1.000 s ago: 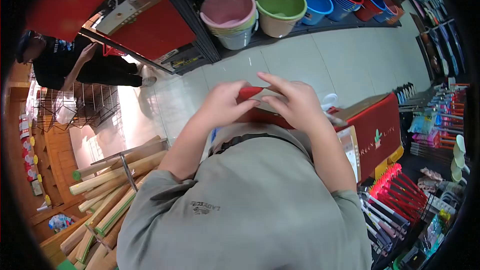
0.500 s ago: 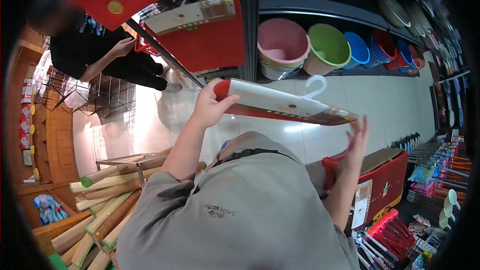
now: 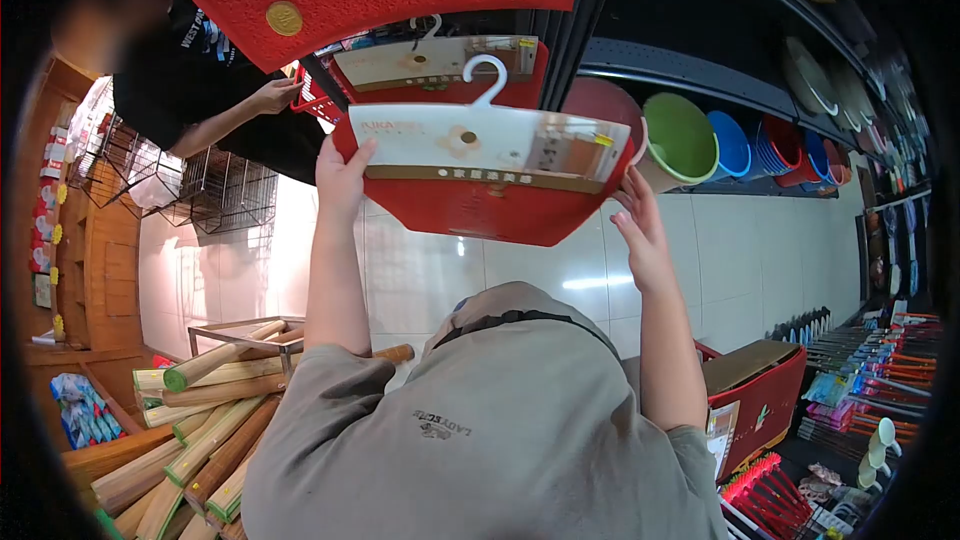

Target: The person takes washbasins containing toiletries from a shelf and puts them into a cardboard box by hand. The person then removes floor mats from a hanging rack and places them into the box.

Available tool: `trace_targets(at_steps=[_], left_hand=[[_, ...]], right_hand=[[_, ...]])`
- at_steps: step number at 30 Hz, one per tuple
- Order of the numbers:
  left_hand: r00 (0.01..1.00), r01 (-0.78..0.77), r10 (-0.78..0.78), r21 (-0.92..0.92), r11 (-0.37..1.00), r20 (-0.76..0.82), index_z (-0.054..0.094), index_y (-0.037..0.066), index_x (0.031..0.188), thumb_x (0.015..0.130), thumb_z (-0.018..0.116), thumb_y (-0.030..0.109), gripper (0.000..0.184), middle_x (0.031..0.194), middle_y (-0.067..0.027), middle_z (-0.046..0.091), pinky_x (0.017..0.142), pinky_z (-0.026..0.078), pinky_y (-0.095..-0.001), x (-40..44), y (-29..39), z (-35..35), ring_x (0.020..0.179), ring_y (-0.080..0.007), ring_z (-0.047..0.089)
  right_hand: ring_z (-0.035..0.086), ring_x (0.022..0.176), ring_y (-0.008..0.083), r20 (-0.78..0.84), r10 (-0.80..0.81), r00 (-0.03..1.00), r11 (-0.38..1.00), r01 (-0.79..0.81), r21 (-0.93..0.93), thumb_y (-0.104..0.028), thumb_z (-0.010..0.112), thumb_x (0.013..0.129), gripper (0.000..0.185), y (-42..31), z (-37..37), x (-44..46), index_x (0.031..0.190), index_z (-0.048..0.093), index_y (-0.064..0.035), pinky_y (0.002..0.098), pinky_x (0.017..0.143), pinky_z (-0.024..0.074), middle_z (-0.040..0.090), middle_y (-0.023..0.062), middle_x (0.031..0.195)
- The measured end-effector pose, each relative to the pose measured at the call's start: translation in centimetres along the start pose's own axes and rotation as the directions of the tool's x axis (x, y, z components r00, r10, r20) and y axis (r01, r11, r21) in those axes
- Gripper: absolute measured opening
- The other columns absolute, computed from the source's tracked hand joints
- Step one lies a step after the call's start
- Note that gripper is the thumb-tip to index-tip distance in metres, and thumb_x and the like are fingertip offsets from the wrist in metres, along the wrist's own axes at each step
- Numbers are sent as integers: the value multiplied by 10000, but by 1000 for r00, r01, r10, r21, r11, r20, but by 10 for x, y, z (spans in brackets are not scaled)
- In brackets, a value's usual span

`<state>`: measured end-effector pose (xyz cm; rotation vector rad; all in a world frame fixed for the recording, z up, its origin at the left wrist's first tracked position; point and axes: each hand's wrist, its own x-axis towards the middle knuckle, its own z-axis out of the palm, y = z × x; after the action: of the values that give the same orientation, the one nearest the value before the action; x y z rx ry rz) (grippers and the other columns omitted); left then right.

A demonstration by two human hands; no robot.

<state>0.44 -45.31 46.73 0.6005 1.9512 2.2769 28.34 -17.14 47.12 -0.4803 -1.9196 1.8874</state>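
Note:
Before me is a red doormat (image 3: 480,208) with a printed white card header and a white plastic hook (image 3: 487,80) on top. My left hand (image 3: 343,180) is closed on its upper left corner, the thumb over the front of the card. At the right edge, my right hand (image 3: 642,230) has its fingers against the mat, with the thumb standing a little away from the front. Behind it hangs another red mat (image 3: 440,90) with a similar card and hook. A larger red mat (image 3: 420,0) with a gold emblem is above.
A person in black (image 3: 160,80) stands at the left by wire baskets (image 3: 225,195). Plastic buckets (image 3: 680,135) line a shelf at right. Wooden rolls (image 3: 230,355) lie lower left. A box of red mats (image 3: 755,405) and a rack of brushes (image 3: 775,500) stand lower right.
The doormat has moved up and left and turned so that its front faces me. My right hand has risen to its right edge, and the view has shifted somewhat.

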Motion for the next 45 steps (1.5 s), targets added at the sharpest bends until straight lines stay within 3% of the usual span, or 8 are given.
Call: trace_targets(at_steps=[17,29,36,37,39,41,42,45], left_hand=[[994,108,-111,118,987,21,469,3,1230,854,561,64,391,1159,-78,569,923,399,-304,110,-34,-48,1062,-171,534],[979,70,25,445,893,-205,540,1,1121,787,652,199,404,1045,-107,623,847,427,-316,154,-117,-65,966,-207,588],[940,276,-126,491,826,-316,541,-34,1061,730,678,377,546,962,-133,619,802,437,-329,163,-161,-79,879,-231,587],[919,153,143,664,732,-369,568,27,855,778,658,169,185,745,-31,565,556,437,-303,169,-180,-87,625,-141,524],[908,290,-196,219,932,-371,594,-15,857,805,647,149,180,744,-62,585,524,454,-322,131,-137,-45,607,-162,536],[857,398,-305,156,904,-416,618,-9,927,809,644,264,299,848,-100,625,586,522,-401,103,-149,-20,689,-217,599],[740,614,-434,252,748,-515,591,-17,960,844,607,271,311,905,-125,624,606,540,-443,30,-62,64,712,-264,615],[767,641,-634,-63,765,96,509,0,1051,898,520,239,284,947,-120,605,744,515,-429,50,-304,-60,872,-300,584]], right_hand=[[372,1249,248,96,178,979,980,-185,76,-170,559,879,673,48,8,38,1420,170,-80,357,1015,311,309,123,1418],[534,1034,241,-469,755,458,596,-778,200,-393,545,859,680,277,-126,-236,1385,260,-71,372,777,435,456,147,1261],[462,1161,333,-462,774,432,443,-892,-91,-345,554,859,627,311,-122,-402,1270,371,92,375,985,345,469,247,1252],[438,1190,348,-466,761,451,474,-877,-74,-338,556,859,625,315,-119,-425,1274,369,90,384,1017,314,470,255,1255],[443,1200,320,-478,748,461,537,-843,27,-321,578,835,636,224,-84,-385,1280,371,83,344,1002,342,468,254,1265],[478,1171,316,-542,781,311,416,-906,79,-329,598,800,664,235,-86,-395,1292,372,55,339,969,381,481,245,1259],[492,1157,320,-569,758,320,395,-919,10,-326,608,792,670,249,-89,-406,1309,367,25,343,964,388,492,245,1247],[470,1164,345,-624,725,291,340,-939,-43,-361,588,799,624,239,-97,-410,1298,416,-27,382,983,369,500,231,1237]])
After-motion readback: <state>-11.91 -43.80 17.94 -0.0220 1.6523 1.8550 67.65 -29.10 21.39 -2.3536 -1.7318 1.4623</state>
